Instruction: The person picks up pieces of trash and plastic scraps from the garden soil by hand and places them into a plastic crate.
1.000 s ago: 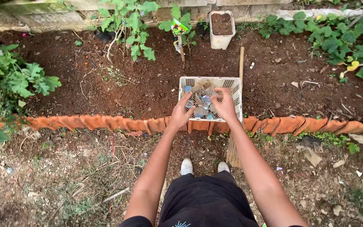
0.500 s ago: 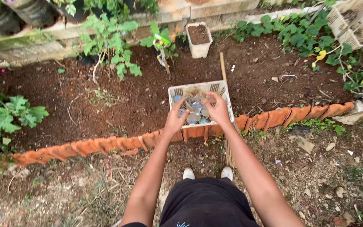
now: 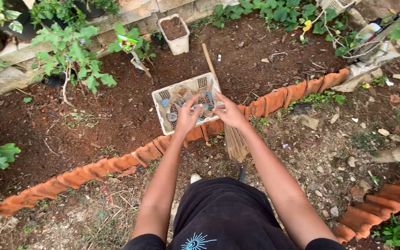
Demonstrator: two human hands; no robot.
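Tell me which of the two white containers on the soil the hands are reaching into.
The perforated white basket against the terracotta edging; both the left hand and right hand are over it. The plain white pot, filled with soil, stands apart near the wall.

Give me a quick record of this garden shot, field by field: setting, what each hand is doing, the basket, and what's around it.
setting: garden bed of dark soil edged with terracotta tiles
left hand: over the white plastic basket, fingers in its contents
right hand: at the basket's near right corner
basket contents: small mixed scraps, kind unclear
broom: lies beside the basket, bristles toward the person
white pot: filled with soil, beyond the basket
plants: leafy, left of the pot
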